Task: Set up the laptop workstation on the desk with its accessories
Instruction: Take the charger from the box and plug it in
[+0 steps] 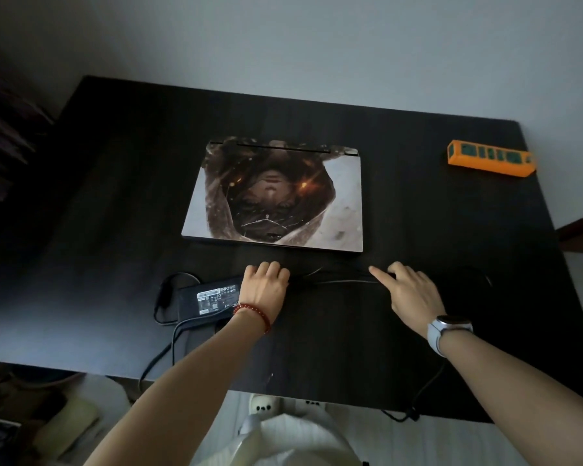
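Observation:
A closed laptop (276, 196) with a printed picture skin on its lid lies in the middle of the dark desk (115, 196). In front of it sits a black power adapter (209, 301) with a white label. Its black cable (337, 280) runs rightward along the desk between both hands. My left hand (265, 285) has its fingers curled over the cable beside the adapter. My right hand (411, 290) grips the cable further right, index finger stretched along it.
An orange power strip (490, 158) lies at the desk's far right. More cable (428, 385) loops over the front edge on the right, and another length (155, 361) hangs off on the left. The wall stands behind the desk; clutter sits on the floor at lower left.

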The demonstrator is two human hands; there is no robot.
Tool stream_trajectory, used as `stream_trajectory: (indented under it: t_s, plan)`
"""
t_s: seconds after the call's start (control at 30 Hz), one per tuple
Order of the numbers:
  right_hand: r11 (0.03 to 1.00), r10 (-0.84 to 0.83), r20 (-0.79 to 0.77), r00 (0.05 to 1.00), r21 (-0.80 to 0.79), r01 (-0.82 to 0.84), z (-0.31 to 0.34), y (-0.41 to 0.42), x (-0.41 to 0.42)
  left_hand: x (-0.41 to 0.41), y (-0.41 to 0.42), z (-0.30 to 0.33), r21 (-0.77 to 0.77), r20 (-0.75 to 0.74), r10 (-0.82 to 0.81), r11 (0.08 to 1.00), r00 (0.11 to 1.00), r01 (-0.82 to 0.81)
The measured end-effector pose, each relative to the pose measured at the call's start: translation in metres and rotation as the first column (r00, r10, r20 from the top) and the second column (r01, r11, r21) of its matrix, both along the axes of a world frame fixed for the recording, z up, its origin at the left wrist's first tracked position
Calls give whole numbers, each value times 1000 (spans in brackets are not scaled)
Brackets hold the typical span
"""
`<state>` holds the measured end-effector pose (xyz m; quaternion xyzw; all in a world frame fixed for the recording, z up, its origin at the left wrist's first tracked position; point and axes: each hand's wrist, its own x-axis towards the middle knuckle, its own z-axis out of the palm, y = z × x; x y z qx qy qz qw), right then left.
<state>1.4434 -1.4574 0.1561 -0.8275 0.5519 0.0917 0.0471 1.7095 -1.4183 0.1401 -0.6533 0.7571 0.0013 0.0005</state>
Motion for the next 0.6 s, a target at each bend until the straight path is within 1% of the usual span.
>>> stream_trajectory:
  t_s: [0.07, 0.1, 0.13, 0.2, 0.27, 0.33, 0.4, 0.47, 0.6]
  plan:
    - [1000, -31, -7, 999, 3, 31, -3, 0, 1, 3, 8, -4, 129, -115, 118, 986, 986, -103]
    - [998, -56, -13, 998, -1, 56, -5, 1, 2, 6, 16, -6, 151, -155, 156, 980, 976, -132]
    - [997, -82, -26, 996, -8, 82, -6, 2, 3, 9, 25, -6, 138, -181, 174, 979, 968, -151]
    - [994, -112, -57, 992, -16, 111, -7, 5, 9, 24, 47, -3, 131, -199, 218, 972, 955, -195]
    - [991, -133, -87, 987, 2, 133, -9, 10, 17, 45, 71, -3, 173, -196, 299, 948, 934, -267]
    - [988, -153, -80, 985, 27, 155, -13, 19, 25, 68, 92, -5, 210, -177, 404, 906, 897, -367]
    - [985, -162, -49, 986, 48, 165, -17, 28, 32, 85, 110, -6, 211, -169, 472, 875, 865, -436]
    - [985, -161, -11, 987, 55, 161, -20, 34, 42, 96, 120, -7, 202, -183, 500, 862, 847, -465]
    - [992, -117, 75, 990, 56, 113, -18, 41, 65, 98, 123, -7, 191, -231, 498, 866, 836, -463]
